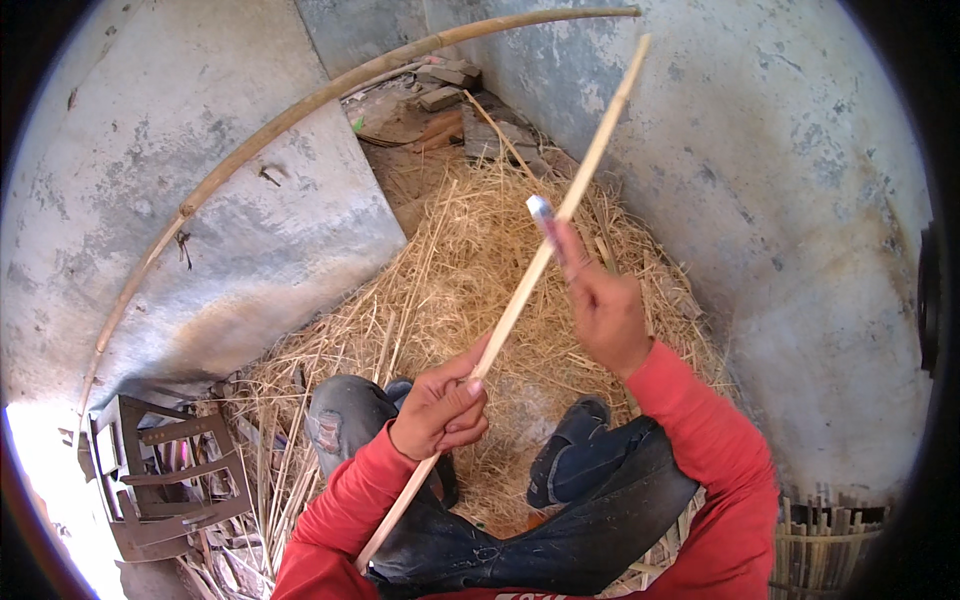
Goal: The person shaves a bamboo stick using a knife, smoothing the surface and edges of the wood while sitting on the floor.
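A long, pale split bamboo strip (525, 287) slants from my lap at the lower left up toward the wall corner at the upper right. My left hand (442, 408) is closed around its lower part, thumb on top. Higher up, my right hand (606, 305) grips a short knife (541, 209) whose bright blade tip shows beyond the fingers. The blade crosses the strip, with my index finger lying along it. Most of the knife's handle is hidden inside my right hand, and its outline is slightly blurred.
Shavings (470, 250) cover the floor around my legs. A curved bamboo pole (270, 130) arcs along the left wall. Bricks (450, 85) lie in the far corner. A brown metal frame (180, 470) stands at the left, a slatted basket (825, 545) at the lower right.
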`<action>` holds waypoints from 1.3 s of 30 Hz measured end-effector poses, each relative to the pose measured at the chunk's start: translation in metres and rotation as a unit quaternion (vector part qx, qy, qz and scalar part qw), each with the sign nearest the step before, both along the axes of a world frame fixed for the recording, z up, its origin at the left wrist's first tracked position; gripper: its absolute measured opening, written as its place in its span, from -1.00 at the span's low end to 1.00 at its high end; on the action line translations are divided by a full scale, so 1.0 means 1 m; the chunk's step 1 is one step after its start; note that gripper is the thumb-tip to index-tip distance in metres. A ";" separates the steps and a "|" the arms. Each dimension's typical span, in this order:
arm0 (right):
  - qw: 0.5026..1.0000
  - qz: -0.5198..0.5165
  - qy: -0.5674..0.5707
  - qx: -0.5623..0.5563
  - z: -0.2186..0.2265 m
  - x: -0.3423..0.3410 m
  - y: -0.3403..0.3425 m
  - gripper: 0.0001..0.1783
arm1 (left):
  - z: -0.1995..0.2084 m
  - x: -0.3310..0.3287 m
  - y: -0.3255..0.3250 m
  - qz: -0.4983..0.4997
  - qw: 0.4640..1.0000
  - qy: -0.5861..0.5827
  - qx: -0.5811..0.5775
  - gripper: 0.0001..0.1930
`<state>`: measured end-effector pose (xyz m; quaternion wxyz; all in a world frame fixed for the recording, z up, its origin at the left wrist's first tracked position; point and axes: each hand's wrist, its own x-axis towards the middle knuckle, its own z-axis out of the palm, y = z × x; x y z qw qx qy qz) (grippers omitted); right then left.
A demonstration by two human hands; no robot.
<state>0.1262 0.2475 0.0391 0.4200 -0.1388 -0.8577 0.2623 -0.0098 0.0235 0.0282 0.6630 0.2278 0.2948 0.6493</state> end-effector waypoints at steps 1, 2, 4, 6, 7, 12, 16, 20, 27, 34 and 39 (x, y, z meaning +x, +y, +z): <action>1.000 0.027 -0.006 -0.008 -0.004 -0.001 -0.009 -0.43 | 0.000 -0.001 -0.001 0.006 1.000 0.001 -0.007 -0.42; 0.999 0.027 -0.022 -0.026 -0.006 0.000 -0.013 -0.42 | 0.000 -0.002 -0.003 0.012 1.000 0.002 -0.014 -0.42; 0.996 0.024 -0.055 -0.059 -0.006 0.003 -0.017 -0.41 | 0.000 -0.002 -0.004 0.019 1.000 0.006 -0.019 -0.43; 0.995 0.024 -0.062 -0.081 -0.006 0.006 -0.018 -0.44 | -0.001 0.001 -0.004 0.027 0.999 0.011 -0.021 -0.44; 0.993 0.025 -0.066 -0.092 -0.006 0.007 -0.019 -0.46 | -0.001 0.001 -0.004 0.021 1.000 0.010 -0.019 -0.44; 0.979 0.180 -0.056 -0.077 -0.016 0.005 -0.048 -0.48 | 0.002 -0.004 -0.002 0.012 0.999 -0.011 -0.047 -0.44; 0.989 0.099 -0.080 -0.076 -0.007 -0.006 -0.021 -0.49 | 0.001 -0.008 -0.003 0.008 0.999 0.005 -0.040 -0.44; 0.992 -0.012 -0.104 -0.072 0.014 0.001 0.011 -0.50 | 0.008 -0.001 -0.003 -0.029 1.000 0.001 -0.011 -0.44; 0.993 0.090 -0.071 0.006 -0.001 -0.003 -0.030 -0.35 | -0.001 -0.007 -0.008 0.005 1.000 -0.006 -0.013 -0.45; 0.977 0.183 -0.098 0.043 -0.018 0.003 -0.060 -0.29 | -0.003 -0.007 0.000 0.003 0.999 0.012 -0.043 -0.43; 0.989 0.106 -0.079 -0.059 -0.001 -0.003 -0.042 -0.41 | 0.004 -0.002 0.003 -0.008 1.000 0.006 -0.015 -0.43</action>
